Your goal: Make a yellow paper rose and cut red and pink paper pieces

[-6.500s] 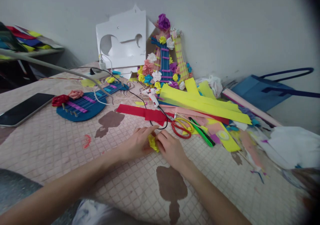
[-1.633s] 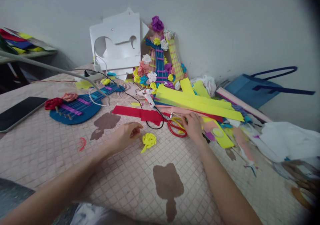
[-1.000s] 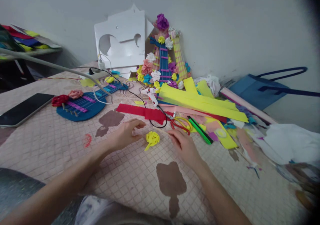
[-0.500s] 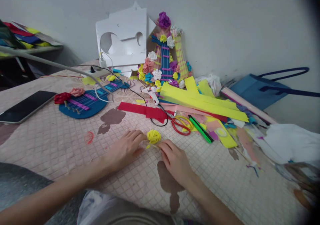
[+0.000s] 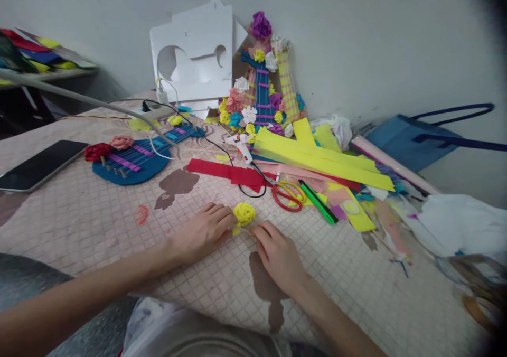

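A yellow crepe paper flower (image 5: 244,214) is between my hands, low over the patterned tabletop. My left hand (image 5: 209,225) is closed at the flower's left side, its fingers together on the flower's edge; the thumb is mostly hidden. From under the flower a thin pale stick (image 5: 247,232) runs to my right hand (image 5: 279,254), which pinches its end between thumb and fingers. A small yellow scrap shows just below the petals. Beyond my right hand lie scissors (image 5: 288,196) with red and yellow handles and a green cutter knife (image 5: 318,202).
Past the hands lie red paper strips (image 5: 214,170), yellow paper strips (image 5: 317,159) and a white glue gun (image 5: 241,147) with a black cord. A blue paper guitar (image 5: 134,164) and a phone (image 5: 41,164) are at left. Flower-covered guitars (image 5: 261,93) lean on the wall.
My left hand's fingers have shifted slightly around the flower's left side, and the flower has turned a little. My right hand stays nearly in place. The view has tilted slightly.
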Demonstrator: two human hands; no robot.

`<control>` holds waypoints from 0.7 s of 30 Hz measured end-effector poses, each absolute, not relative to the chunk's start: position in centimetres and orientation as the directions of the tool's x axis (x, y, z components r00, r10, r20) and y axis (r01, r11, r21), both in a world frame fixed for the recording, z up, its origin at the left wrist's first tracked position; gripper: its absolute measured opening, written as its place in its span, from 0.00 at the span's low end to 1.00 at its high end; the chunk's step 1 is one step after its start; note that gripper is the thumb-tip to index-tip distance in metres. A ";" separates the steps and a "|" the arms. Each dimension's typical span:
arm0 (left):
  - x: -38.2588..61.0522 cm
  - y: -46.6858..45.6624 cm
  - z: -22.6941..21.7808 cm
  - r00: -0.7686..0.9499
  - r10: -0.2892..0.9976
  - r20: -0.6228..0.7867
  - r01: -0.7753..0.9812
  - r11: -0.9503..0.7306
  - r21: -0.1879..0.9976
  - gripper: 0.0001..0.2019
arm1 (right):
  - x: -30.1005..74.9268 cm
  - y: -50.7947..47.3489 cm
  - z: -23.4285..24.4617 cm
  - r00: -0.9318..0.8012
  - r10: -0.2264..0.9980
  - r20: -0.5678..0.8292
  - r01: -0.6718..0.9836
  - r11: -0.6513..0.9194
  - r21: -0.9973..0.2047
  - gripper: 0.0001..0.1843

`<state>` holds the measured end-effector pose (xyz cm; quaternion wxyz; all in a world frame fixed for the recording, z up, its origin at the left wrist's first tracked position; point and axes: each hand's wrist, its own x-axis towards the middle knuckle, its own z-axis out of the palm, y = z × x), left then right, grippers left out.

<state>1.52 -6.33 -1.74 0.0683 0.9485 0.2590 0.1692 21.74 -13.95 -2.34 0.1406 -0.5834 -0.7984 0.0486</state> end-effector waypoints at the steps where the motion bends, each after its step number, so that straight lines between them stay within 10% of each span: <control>1: 1.6 -6.3 -1.8 0.813 0.505 0.290 0.460 -0.862 0.214 0.07 | 21.8 -14.0 -2.4 -0.277 0.947 0.162 0.919 0.311 -0.241 0.13; 21: 1.8 -6.2 -2.9 0.789 0.495 0.364 0.425 -0.867 0.259 0.06 | 20.6 -13.6 -2.2 -0.263 0.948 0.178 0.927 0.300 -0.227 0.05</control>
